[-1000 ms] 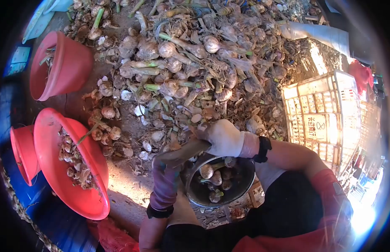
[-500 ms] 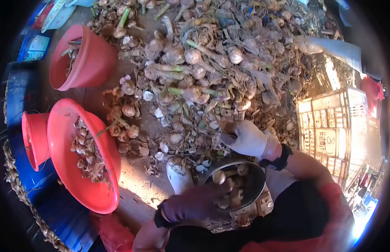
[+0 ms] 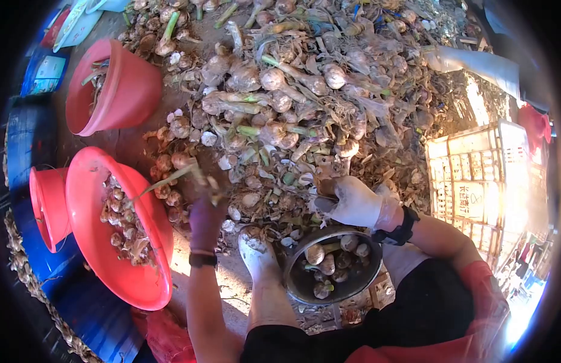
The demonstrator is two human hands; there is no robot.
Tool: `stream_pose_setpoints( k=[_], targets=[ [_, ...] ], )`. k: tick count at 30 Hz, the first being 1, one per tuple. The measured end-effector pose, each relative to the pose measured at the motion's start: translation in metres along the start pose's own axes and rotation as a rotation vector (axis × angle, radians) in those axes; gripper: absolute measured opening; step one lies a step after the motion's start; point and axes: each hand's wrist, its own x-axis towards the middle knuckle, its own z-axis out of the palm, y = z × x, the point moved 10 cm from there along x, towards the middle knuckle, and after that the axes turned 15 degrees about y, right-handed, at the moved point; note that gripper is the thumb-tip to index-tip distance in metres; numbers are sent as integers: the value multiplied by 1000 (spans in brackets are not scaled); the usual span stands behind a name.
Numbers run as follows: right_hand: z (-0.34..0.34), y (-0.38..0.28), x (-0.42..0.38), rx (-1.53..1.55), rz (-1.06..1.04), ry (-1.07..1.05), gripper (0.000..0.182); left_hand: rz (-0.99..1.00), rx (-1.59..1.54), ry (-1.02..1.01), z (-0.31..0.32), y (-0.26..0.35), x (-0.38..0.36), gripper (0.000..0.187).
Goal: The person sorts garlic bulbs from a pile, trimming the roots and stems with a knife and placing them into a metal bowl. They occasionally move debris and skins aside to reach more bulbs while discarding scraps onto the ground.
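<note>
Left hand [image 3: 208,225]: blurring beside garlic [image 3: 173,198], finger opening and hold unclear; a hasty sweep could be snagging your stalk [image 3: 169,180] over the basin [image 3: 87,227]. Right hand [image 3: 356,203]: fingers curling closed around a dark item [image 3: 326,189].

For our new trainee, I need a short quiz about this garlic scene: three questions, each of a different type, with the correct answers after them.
1. Which colour is the glove on the right hand? A) green B) white C) black
2. True or false: the dark bowl is empty.
3. Complete: the pale crate stands on the ____ side of the picture.

Key: 1 B; 2 false; 3 right.
</note>
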Motion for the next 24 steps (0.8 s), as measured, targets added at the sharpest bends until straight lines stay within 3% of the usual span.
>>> stream_pose_setpoints(
  k=[2, 5, 8, 10, 12, 15, 16, 18, 19, 20, 22, 24],
  targets=[
    [0, -3, -2, -92, 37, -59, 25, 138, -202, -182, 7, 53, -32, 44],
    [19, 18, -2, -125, -32, -57, 29, 224, -262, -163, 16, 86, -67, 43],
    [23, 21, -4, -143, -93, -5, 30, 204, -14, -157, 20, 88, -72, 41],
    [20, 13, -3, -146, -74, -20, 30, 367, -84, 46, 2, 106, -69, 39],
    [19, 9, -6, -147, -30, -39, 30, 399, -210, 115, -22, 122, -74, 39],
    [19, -31, -4, -220, -249, -95, 25, 508, -424, 177, -77, 159, -74, 37],
    [20, -21, -1, -223, -240, -94, 25, 585, -519, 159, -94, 175, -79, 36],
    [40, 51, 8, -469, -6, -252, 25, 629, -562, 193, -117, 185, -79, 36],
    [31, 48, 11, -387, -1, -157, 27, 611, -563, 218, -120, 179, -73, 36],
    [23, 55, 2, -265, 106, -108, 29, 575, -569, 239, -117, 173, -70, 37],
    [14, 16, -2, -92, 108, -109, 30, 474, -691, 135, -93, 156, -82, 41],
    [26, 2, 1, -120, -10, -139, 30, -438, -1396, -371, -25, 132, -81, 41]
  ],
)
